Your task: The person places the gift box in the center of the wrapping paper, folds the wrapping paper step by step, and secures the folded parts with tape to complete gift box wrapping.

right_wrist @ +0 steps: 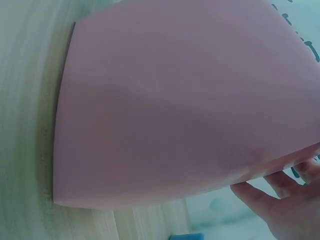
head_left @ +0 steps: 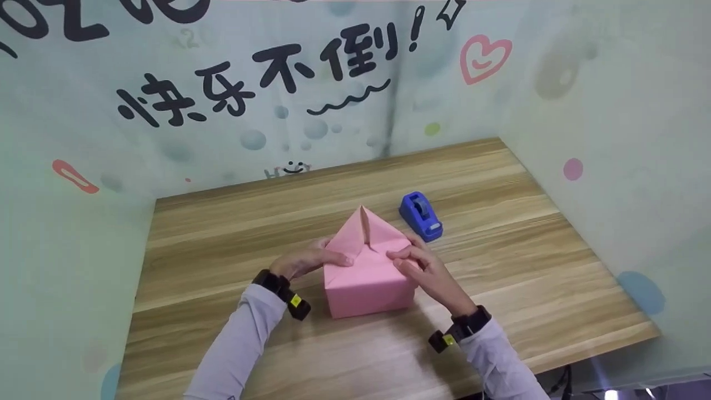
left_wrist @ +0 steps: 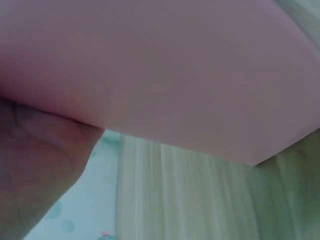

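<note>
A box wrapped in pink paper [head_left: 369, 294] stands on the table, its far end rising into a pointed, folded flap [head_left: 343, 236] with a slit down the middle. My left hand [head_left: 304, 261] holds its left side, thumb lying on the top and the other fingers hidden behind the side. My right hand [head_left: 430, 272] grips the right edge, with fingertips on the paper beside the fold. Pink paper [left_wrist: 175, 85] fills most of the left wrist view. In the right wrist view, fingertips of the right hand [right_wrist: 295, 205] touch the edge of the wrapped box [right_wrist: 165, 110].
A blue tape dispenser [head_left: 421, 215] stands just beyond the box to the right, close to the right hand. The wooden table [head_left: 222, 233] meets printed wall panels [head_left: 333, 128] at the back and sides. Cables [head_left: 564, 380] hang below its right front edge.
</note>
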Demonstrator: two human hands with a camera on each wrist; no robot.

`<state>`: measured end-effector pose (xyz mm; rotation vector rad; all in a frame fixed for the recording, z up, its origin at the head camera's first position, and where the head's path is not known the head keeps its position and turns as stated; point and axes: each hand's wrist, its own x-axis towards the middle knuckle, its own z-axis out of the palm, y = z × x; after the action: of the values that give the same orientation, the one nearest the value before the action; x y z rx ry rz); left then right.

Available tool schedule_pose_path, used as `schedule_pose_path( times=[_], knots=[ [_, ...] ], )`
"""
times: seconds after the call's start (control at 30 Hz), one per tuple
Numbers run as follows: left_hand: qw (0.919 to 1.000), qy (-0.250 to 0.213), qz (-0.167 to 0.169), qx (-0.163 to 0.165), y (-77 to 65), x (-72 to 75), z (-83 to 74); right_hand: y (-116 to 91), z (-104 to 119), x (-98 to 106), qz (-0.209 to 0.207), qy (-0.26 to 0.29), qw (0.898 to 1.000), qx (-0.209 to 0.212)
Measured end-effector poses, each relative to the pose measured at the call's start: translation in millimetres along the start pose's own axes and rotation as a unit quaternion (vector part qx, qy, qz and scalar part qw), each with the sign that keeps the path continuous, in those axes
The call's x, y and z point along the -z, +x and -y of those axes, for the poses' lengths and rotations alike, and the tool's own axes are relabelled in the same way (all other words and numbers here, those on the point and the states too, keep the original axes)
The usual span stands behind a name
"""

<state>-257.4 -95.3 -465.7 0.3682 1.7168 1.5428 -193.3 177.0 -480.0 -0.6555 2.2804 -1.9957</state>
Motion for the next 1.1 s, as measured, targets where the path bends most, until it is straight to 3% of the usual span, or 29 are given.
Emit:
schedule_pose_path(
  times=[0.2,0.37,0.5,0.67,0.8,0.9,1.03,1.1],
  knots=[
    [0.9973,0.067,0.024,0.018,14.4,1.7,-21.7,2.7,-0.6,5.2,0.014,-0.022,1.000,0.013],
    [0.9903,0.096,0.084,0.055,27.2,3.4,-42.7,2.3,3.8,6.2,0.023,-0.025,0.999,0.000],
    [0.9835,0.120,0.115,0.070,27.1,3.1,-53.1,0.5,17.6,3.6,0.030,-0.020,0.999,-0.013],
    [0.9767,0.151,0.151,0.025,21.9,-0.4,-77.0,1.4,31.2,1.0,0.035,-0.018,0.999,-0.016],
    [0.9656,0.151,0.209,-0.033,19.0,-6.4,-105.6,3.7,20.7,2.1,0.035,-0.016,0.999,-0.014],
    [0.9545,0.191,0.219,-0.067,13.9,-9.7,-125.9,5.2,8.3,4.2,0.033,-0.019,0.999,-0.013],
    [0.9513,0.227,0.190,-0.087,1.9,-7.8,-133.1,4.1,2.7,5.7,0.032,-0.026,0.999,-0.005],
    [0.9581,0.232,0.154,-0.069,-8.1,-4.9,-124.4,3.7,2.7,6.2,0.030,-0.034,0.999,-0.002]
  ],
)
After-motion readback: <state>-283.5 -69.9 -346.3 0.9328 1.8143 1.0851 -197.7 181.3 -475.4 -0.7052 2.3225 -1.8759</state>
